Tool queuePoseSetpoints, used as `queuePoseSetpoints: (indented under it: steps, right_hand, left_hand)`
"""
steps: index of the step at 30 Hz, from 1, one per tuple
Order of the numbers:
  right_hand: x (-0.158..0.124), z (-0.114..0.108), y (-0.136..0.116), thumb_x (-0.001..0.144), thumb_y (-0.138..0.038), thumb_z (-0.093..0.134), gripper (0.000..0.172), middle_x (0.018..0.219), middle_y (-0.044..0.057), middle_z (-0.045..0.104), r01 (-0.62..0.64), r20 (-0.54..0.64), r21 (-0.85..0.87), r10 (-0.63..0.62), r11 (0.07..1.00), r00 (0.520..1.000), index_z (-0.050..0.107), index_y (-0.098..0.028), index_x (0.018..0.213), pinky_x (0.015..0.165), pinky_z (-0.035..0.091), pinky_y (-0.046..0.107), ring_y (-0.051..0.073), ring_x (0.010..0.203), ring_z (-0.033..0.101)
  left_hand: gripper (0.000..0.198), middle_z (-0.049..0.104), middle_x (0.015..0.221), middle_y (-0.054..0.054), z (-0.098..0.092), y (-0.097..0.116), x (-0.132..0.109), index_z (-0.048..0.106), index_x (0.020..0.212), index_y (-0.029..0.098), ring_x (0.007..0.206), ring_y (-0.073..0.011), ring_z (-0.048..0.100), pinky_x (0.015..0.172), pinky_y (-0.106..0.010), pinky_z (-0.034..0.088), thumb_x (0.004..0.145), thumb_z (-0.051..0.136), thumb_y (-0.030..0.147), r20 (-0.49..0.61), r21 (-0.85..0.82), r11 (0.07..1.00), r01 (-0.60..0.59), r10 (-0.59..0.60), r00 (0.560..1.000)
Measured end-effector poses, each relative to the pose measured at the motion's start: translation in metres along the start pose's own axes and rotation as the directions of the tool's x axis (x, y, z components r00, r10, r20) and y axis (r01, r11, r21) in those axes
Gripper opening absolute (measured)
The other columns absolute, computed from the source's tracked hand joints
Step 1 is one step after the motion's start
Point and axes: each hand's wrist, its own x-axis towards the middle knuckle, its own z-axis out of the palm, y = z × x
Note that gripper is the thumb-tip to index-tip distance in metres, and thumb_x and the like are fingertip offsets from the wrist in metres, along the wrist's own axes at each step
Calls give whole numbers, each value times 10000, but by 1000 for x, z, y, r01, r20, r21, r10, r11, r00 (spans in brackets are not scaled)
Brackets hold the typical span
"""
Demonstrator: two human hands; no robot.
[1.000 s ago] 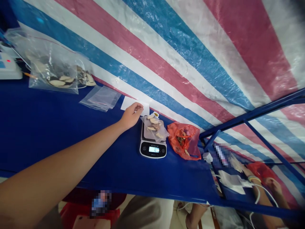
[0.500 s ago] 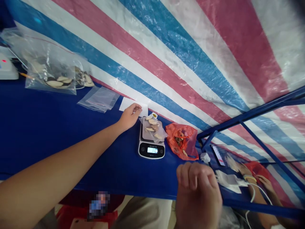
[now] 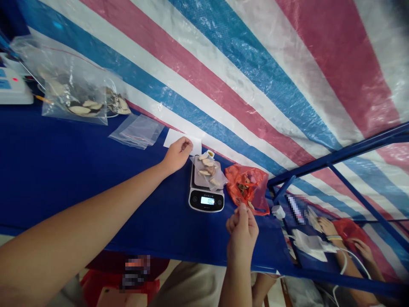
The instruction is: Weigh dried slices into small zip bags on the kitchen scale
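Observation:
A small digital scale (image 3: 207,200) with a lit display stands on the blue table. On its plate lies a clear bag (image 3: 209,170) with pale dried slices in it. My left hand (image 3: 179,152) rests just left of the scale by a white paper (image 3: 171,137), its fingers curled closed; what they hold, if anything, is hidden. My right hand (image 3: 243,226) is in front of an open red plastic bag (image 3: 233,175) of dried pieces, with thumb and fingers pinched; nothing can be made out between them.
Flat clear bags (image 3: 139,130) and a large filled clear bag (image 3: 75,98) lie at the left, near a white device (image 3: 14,91). A blue frame (image 3: 361,143) rises at the right; beyond it another person's hands (image 3: 326,226) are near a red bag (image 3: 347,230).
My right hand has moved forward to the near edge of the red bag. My left hand has hardly moved. The view has shifted slightly, and the number on the scale's display has changed.

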Motion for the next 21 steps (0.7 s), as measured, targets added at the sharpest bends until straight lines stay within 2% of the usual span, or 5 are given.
queuePoseSetpoints:
  steps: [6,10,15,18,21]
  right_hand:
    - [11,7,-3,817,-541,746,387,895,45,717,68,159,-191,-38,979,987,647,-202,974,454,412,204,124,627,568]
    - [30,28,-2,827,-498,711,446,951,59,739,99,261,-284,-22,954,965,673,-208,1163,517,448,233,151,681,598]
    - [50,56,-8,868,-479,645,358,974,79,758,265,363,-358,-128,895,923,750,-167,1006,692,518,311,205,799,664]
    - [56,64,-35,909,-419,609,292,1022,85,769,479,439,-407,-293,778,849,753,-173,969,825,524,341,231,926,690]
    - [59,67,-78,933,-340,570,233,953,59,771,675,588,-483,-365,558,722,748,-195,971,778,516,320,210,831,693]
  left_hand:
    - [125,626,779,2,1,-2,0,580,833,222,756,-169,572,742,-322,457,895,528,317,6,-17,1000,-2,2,1000]
    - [125,628,782,2,1,-4,0,576,843,220,759,-168,571,730,-316,444,900,527,320,8,-21,1000,-12,12,1000]
    - [111,623,773,4,2,-5,0,577,840,209,752,-160,562,715,-299,433,889,529,296,5,-36,999,1,0,1000]
    - [106,616,768,6,2,-5,1,578,836,205,741,-154,553,703,-290,427,884,535,290,5,-66,998,2,-2,1000]
    - [104,603,749,10,1,-4,2,575,820,205,721,-148,537,686,-282,424,882,530,275,-13,-77,997,21,-22,1000]
